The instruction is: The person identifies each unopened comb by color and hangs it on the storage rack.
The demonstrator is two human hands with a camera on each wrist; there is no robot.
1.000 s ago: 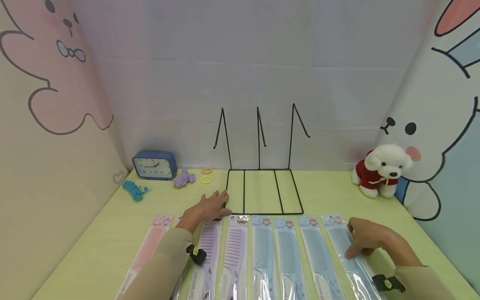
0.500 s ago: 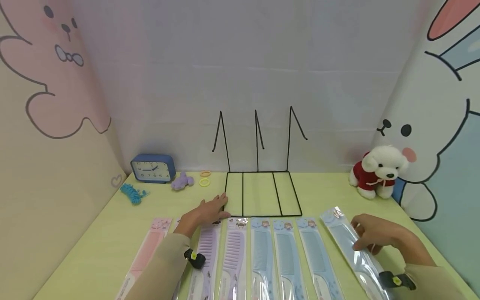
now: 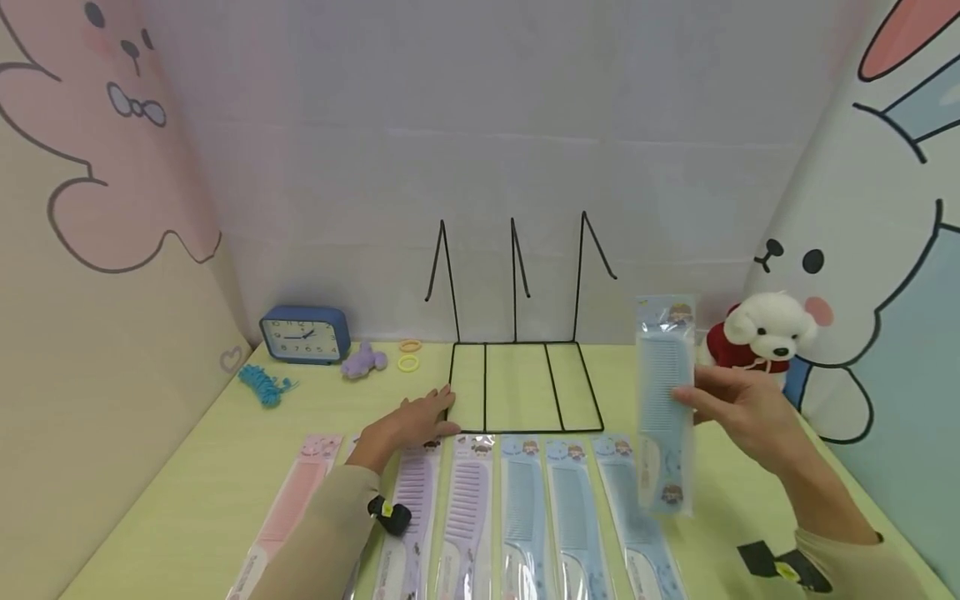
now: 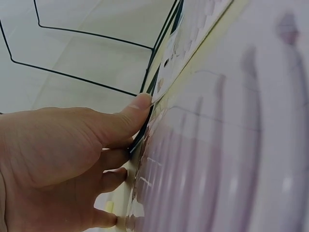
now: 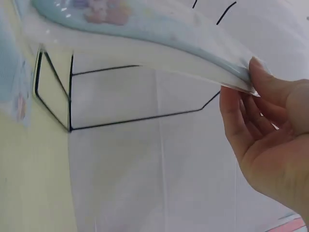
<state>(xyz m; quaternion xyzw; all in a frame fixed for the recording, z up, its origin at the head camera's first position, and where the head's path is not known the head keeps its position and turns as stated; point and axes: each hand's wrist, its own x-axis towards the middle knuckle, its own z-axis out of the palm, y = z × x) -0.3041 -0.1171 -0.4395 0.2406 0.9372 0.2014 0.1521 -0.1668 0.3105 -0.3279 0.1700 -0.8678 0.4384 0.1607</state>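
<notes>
- Pink comb pack (image 3: 292, 496) out wide, partly behind the left sleeve (image 3: 318, 537); a dragging cuff could knock it askew.
- Left hand (image 3: 412, 421), fingers spread, just touching the wire rack (image 3: 516, 342) at its near left corner, gripping nothing; one careless shove and that frame might skid!
- Flat blue comb packs (image 3: 573, 508) next, exposed to any low swing.
- Right hand (image 3: 750, 421) pinches the upright blue pack (image 3: 663, 383) by its edge, right of the rack; slick plastic, one-sided hold, so it could twist loose.
</notes>
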